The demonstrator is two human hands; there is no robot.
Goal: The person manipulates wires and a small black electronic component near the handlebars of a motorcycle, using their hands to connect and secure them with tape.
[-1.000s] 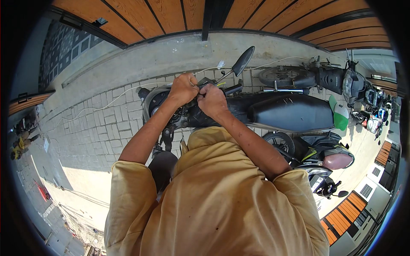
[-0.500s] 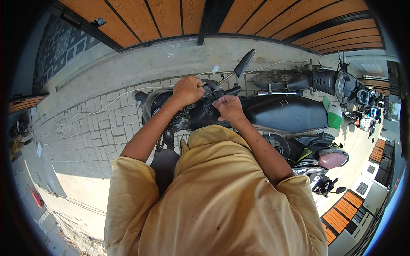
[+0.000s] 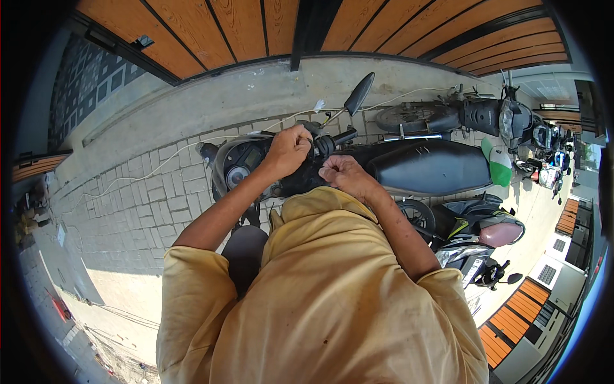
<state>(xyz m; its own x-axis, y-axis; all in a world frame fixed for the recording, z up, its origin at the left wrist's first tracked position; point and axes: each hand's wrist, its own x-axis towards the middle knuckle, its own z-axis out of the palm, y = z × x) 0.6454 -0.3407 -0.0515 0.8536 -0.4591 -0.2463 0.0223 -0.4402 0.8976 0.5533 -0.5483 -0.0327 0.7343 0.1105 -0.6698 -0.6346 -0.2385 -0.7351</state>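
A black motorbike (image 3: 409,168) stands across in front of me, its front end to the left. My left hand (image 3: 291,152) is closed beside the handlebar grip (image 3: 344,136), over the front of the bike; what its fingers hold, if anything, is hidden. Just right of it, my right hand (image 3: 347,174) is pinched close to the front of the seat, and anything in its fingertips is too small to make out. Left of my hands is the round instrument dial (image 3: 237,176). A mirror (image 3: 359,94) sticks up on a stalk beyond the handlebar.
A green and white cap (image 3: 498,162) sits at the seat's rear end. Another motorbike (image 3: 448,114) stands beyond, and a scooter (image 3: 476,224) is parked at near right. A pale cable (image 3: 153,168) runs over the paving blocks. Wooden gate panels (image 3: 256,29) line the far side.
My left hand has come nearer to me and to the right, closer to my right hand, uncovering more of the dial. The right hand has dropped slightly toward me, still pinched.
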